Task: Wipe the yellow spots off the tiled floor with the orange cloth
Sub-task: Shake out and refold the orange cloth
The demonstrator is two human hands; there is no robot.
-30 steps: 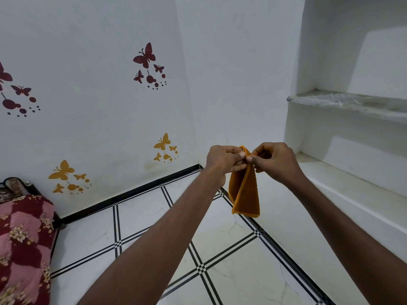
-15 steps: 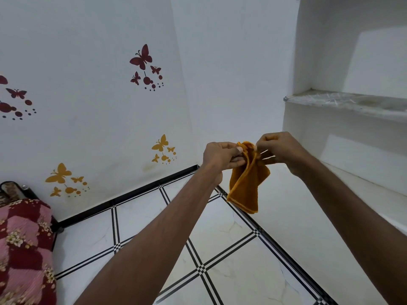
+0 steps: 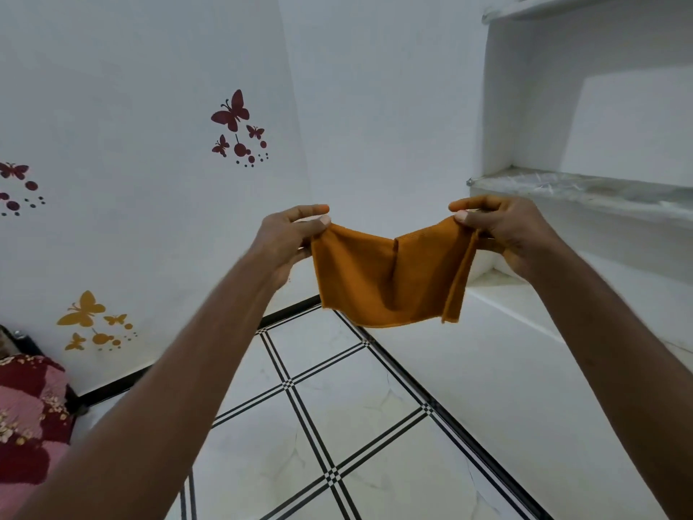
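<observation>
The orange cloth (image 3: pixel 378 279) hangs spread out in the air in front of me, well above the floor. My left hand (image 3: pixel 288 238) pinches its top left corner and my right hand (image 3: pixel 498 230) pinches its top right corner, where one edge is folded over. Below lies the white tiled floor (image 3: pixel 348 418) with black and white border lines. I see no yellow spots on the stretch of floor in view; both forearms hide parts of it.
White walls with maroon and yellow butterfly stickers (image 3: pixel 86 313) meet in a corner ahead. Built-in white shelves (image 3: pixel 585 189) and a low ledge (image 3: pixel 525 305) run along the right. A red and pink floral fabric (image 3: pixel 26 414) lies at the lower left.
The cloth was bunched and hanging folded between my hands held close together. My hands have moved apart and upward, and the cloth is now opened wide.
</observation>
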